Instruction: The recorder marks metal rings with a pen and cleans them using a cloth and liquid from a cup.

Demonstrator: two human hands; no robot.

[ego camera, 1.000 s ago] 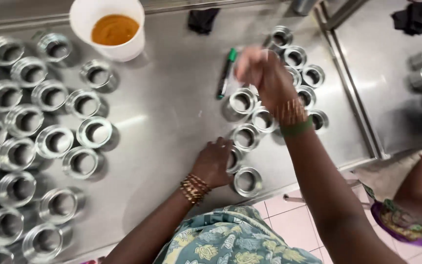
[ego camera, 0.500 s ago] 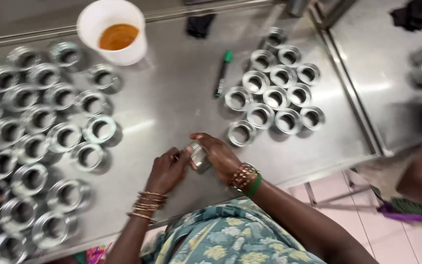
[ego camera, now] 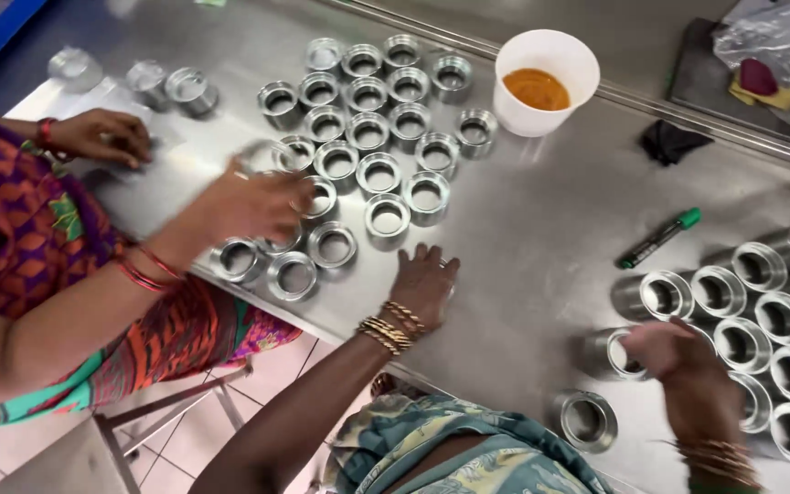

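Since the earlier frame the view had swung left and the two hands, which had met over one small part at the table's edge, had come apart: the left hand [ego camera: 424, 284] lay flat on the steel table [ego camera: 541, 229], fingers spread and holding nothing, while the right hand [ego camera: 678, 361] had gone out to the right-hand group of metal rings [ego camera: 761, 320], its fingers curled about the nearest ring [ego camera: 610, 355]; whether they truly gripped it could not be told for blur. One ring [ego camera: 587, 419] stood apart near the table's edge, just below that hand. A larger cluster of rings [ego camera: 368, 137] stood at the left, where a co-worker's hand [ego camera: 253, 203], blurred, reached in among them, and that person's other hand [ego camera: 102, 135] rested further off. How far the work had got was hard to judge: both groups looked alike, so nothing showed which were done. The rings were hollow and looked empty; a white cup [ego camera: 544, 82] held an orange-brown liquid or paste, roughly half full. A green-capped marker [ego camera: 658, 238] lay between cup and right-hand rings
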